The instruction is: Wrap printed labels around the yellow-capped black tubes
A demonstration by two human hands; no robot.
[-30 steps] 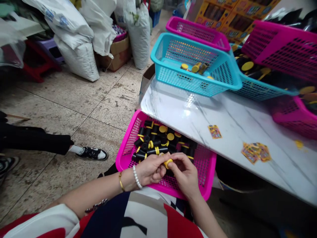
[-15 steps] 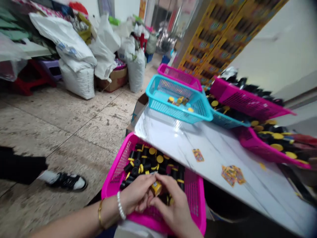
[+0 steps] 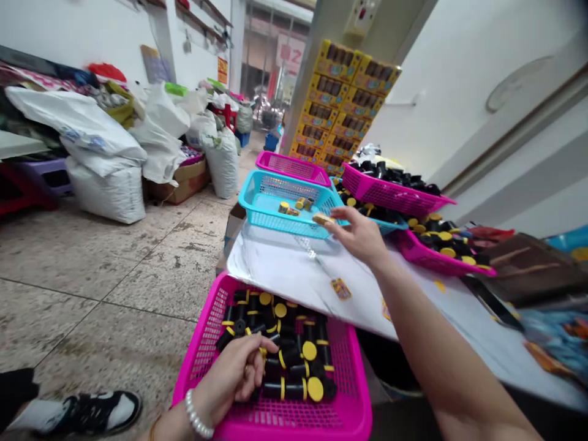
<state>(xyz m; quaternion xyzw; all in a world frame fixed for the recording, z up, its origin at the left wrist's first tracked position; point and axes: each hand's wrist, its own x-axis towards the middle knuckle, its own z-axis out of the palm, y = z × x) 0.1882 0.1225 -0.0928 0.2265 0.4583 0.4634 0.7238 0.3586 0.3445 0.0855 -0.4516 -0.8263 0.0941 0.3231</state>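
My right hand (image 3: 358, 236) reaches over the table to the front right rim of the blue basket (image 3: 287, 223). Its thumb and fingers grip a small canister wrapped in a yellow label (image 3: 323, 218). A few similar yellow-labelled canisters (image 3: 290, 209) lie inside that basket. Low in the view, my left hand (image 3: 236, 370) is over the pink basket (image 3: 356, 380), its fingers mostly curled. A small greyish thing shows at its fingertips, too indistinct to name. Black canisters with yellow caps (image 3: 294, 355) fill the pink basket beneath it.
Printed stickers (image 3: 340, 288) lie on the white marbled table (image 3: 294, 282). More pink baskets (image 3: 395, 190) with black canisters stand at the right. Yellow display boxes (image 3: 340, 110) are stacked by the pillar. White sacks (image 3: 105, 184) and a person's shoe (image 3: 92, 411) are at the left.
My hands have parted. The right one has carried the yellow-labelled canister forward from the pink basket to the blue one; the left stays over the black canisters. The view has lifted and turned right.
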